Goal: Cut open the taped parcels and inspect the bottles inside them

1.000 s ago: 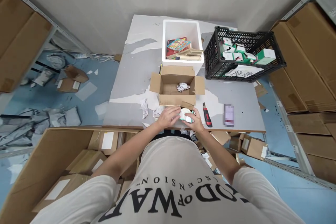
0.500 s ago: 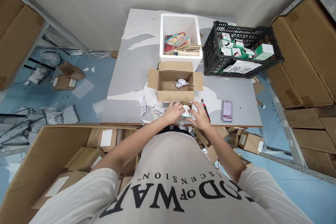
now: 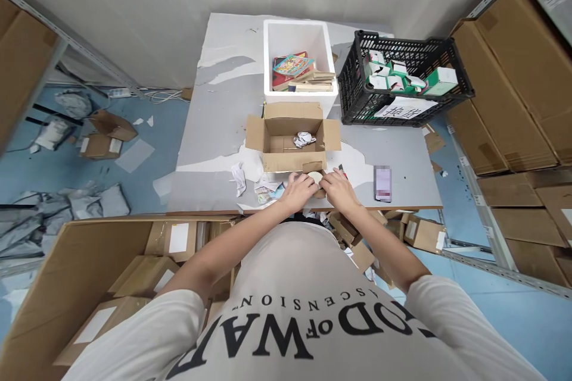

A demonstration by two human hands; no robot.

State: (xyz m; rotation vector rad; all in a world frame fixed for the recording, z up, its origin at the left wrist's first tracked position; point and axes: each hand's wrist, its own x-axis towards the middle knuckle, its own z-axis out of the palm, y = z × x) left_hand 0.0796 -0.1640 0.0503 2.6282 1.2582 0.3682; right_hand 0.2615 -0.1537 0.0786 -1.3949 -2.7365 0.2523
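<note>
My left hand [image 3: 300,191] and my right hand [image 3: 339,189] meet at the table's front edge, fingers bent around a small item with a pale rounded top [image 3: 315,177] and brown below. Its kind is hard to make out, since the fingers cover much of it. Just beyond them stands an open cardboard box [image 3: 286,162], flaps spread, with crumpled paper [image 3: 304,139] inside. A red and black tool, perhaps a box cutter [image 3: 342,171], shows partly behind my right hand. Left of my left hand lie crumpled paper [image 3: 238,179] and torn, coloured wrapping [image 3: 267,189].
A white foam box [image 3: 269,59] with several books stands at the back. Beside it is a black crate [image 3: 346,92] holding green and white boxes. A phone [image 3: 382,183] lies at right. A large carton [image 3: 44,286] of parcels is at lower left.
The white and green item between my hands no longer shows; a pale rounded top with brown below is there instead. My hands have drawn closer together. The view has shifted slightly.
</note>
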